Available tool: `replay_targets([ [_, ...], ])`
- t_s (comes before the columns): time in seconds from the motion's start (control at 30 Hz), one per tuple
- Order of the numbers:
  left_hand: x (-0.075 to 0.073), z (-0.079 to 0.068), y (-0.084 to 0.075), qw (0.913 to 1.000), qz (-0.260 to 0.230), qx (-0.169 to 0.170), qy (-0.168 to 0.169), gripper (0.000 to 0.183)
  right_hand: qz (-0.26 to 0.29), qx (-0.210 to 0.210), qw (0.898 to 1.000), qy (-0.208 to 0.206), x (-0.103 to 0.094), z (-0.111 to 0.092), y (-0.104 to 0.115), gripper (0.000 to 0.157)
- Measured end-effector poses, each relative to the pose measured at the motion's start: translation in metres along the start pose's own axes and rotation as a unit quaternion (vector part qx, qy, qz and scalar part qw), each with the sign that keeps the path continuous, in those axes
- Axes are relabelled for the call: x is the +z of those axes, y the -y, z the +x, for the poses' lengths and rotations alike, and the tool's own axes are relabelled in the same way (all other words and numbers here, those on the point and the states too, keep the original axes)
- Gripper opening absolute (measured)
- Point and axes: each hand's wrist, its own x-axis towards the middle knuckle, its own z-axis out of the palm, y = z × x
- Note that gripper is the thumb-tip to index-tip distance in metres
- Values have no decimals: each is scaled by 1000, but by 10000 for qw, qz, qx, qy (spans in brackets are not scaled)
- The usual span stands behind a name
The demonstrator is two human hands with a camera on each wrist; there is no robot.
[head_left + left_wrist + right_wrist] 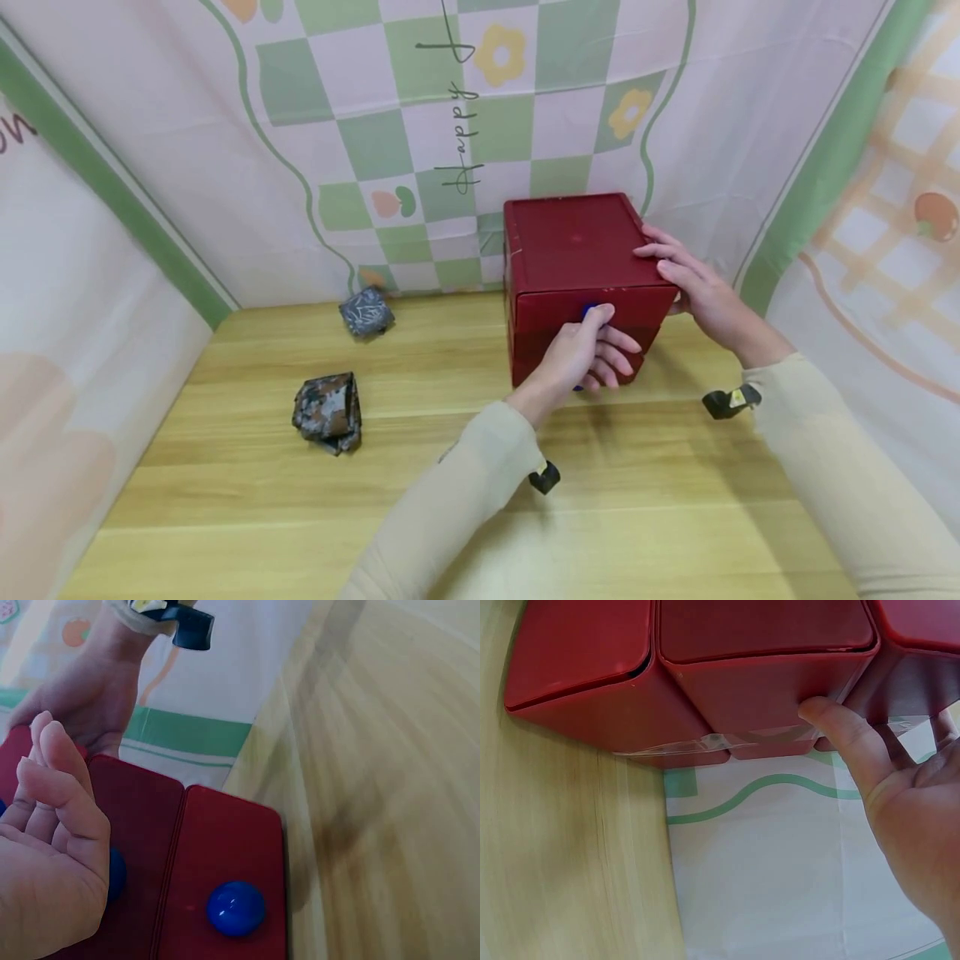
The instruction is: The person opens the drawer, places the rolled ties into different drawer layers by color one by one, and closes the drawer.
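A dark red drawer box (573, 242) stands at the back of the wooden table, its drawers appearing closed. Round blue knobs sit on the drawer fronts; the lowest knob (235, 908) shows fully in the left wrist view. My left hand (581, 354) is at the front, its thumb over the upper blue knob (589, 308). Its other fingers are loosely bent in front of the drawers; whether they touch the knob is hidden. My right hand (701, 287) rests on the box's right side and top edge, fingers spread, one fingertip against the side wall in the right wrist view.
Left of the box on the table (420, 467) lie a folded brown-and-black camouflage cloth (328, 412) and a smaller grey patterned folded piece (366, 313). Printed fabric curtains (420, 125) enclose the back and both sides, close behind the box. Clear tape (720, 741) runs along the box's rear.
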Motion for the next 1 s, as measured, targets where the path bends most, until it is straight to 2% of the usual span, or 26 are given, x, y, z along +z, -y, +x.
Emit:
replay_targets([
  [0.47, -1, 1, -1, 10000, -60, -49, 44, 66, 63, -55, 10000, -4, 1, 1, 1, 40],
  [0.77, 0, 2, 4, 9986, 438, 270, -85, 66, 33, -74, 10000, 21, 0, -1, 0, 41],
  [1.0, -1, 1, 5, 9981, 465, 394, -12, 65, 47, -86, 9999, 28, -1, 0, -1, 41],
])
